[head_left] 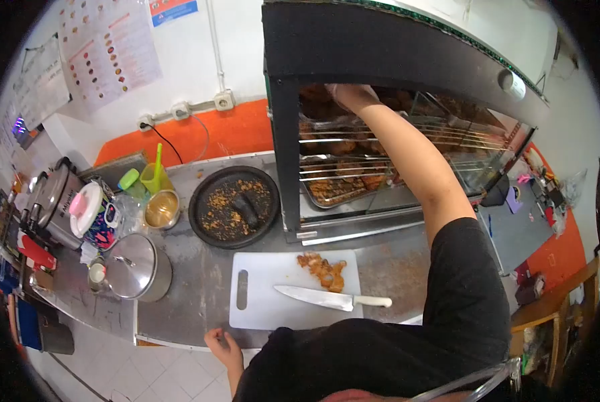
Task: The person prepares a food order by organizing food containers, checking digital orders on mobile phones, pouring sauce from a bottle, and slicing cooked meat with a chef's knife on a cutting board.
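Note:
My right hand [351, 96], seemingly in a thin clear glove, reaches into the upper level of a glass-fronted food cabinet [407, 50]. Its fingers are hidden among browned food there, so I cannot see whether it grips anything. My left hand [223, 348] hangs in front of the counter's edge, fingers loosely bent and apart, with nothing in it. Between my arms on the counter lies a white cutting board [266, 271]. Chopped brown-orange food pieces [323, 271] rest on it, beside a knife [320, 297] whose white handle sticks out past the board's right edge.
A dark stone mortar [203, 228] with crumbs and a pestle [246, 212] stands behind the board. To the left are a lidded metal pot [134, 268], a golden bowl [162, 209], a green-yellow jug [156, 179] and a rice cooker [57, 201]. Metal racks [353, 175] hold food trays.

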Action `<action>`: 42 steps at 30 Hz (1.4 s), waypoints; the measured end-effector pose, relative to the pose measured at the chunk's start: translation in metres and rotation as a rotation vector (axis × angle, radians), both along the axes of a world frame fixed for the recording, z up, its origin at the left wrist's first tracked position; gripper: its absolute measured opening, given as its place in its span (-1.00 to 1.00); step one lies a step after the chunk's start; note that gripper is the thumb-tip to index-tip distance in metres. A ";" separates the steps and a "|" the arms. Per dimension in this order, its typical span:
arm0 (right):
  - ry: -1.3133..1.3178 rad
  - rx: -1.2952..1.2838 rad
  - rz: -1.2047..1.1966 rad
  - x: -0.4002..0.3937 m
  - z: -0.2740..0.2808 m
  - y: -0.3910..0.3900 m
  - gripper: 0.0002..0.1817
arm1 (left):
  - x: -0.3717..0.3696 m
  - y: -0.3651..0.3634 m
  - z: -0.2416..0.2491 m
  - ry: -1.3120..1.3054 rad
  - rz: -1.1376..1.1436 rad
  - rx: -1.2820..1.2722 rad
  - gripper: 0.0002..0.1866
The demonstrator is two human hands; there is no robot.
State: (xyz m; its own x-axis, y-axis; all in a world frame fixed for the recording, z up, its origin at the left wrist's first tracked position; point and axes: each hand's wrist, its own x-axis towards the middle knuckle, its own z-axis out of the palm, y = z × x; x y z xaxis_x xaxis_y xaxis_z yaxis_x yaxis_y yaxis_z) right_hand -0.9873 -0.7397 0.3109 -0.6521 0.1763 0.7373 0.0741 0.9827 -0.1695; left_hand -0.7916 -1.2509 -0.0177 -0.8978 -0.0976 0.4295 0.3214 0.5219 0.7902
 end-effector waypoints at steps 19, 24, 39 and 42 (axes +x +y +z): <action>0.088 -0.321 0.417 0.184 -0.118 -0.182 -0.67 | -0.006 0.007 -0.002 0.003 -0.215 0.001 -0.85; -0.651 -0.433 0.391 0.182 -0.213 -0.242 -0.69 | -0.012 0.008 0.001 0.003 -0.226 -0.045 -0.86; -0.644 -0.231 0.000 0.269 -0.341 -0.205 -0.73 | 0.001 0.035 -0.023 -0.146 -0.438 -0.383 -0.60; -0.879 -0.202 -0.180 0.306 -0.327 -0.174 -0.69 | -0.007 0.052 -0.026 -0.141 -0.403 -0.437 -0.51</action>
State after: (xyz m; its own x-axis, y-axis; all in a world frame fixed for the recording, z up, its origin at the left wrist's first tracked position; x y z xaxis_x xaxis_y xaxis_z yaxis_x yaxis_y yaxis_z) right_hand -0.6814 -0.9138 -0.0164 -0.9135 0.4015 -0.0663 0.4069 0.9016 -0.1469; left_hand -0.7985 -1.1992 -0.0439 -0.8784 0.4203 0.2276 0.4690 0.6663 0.5797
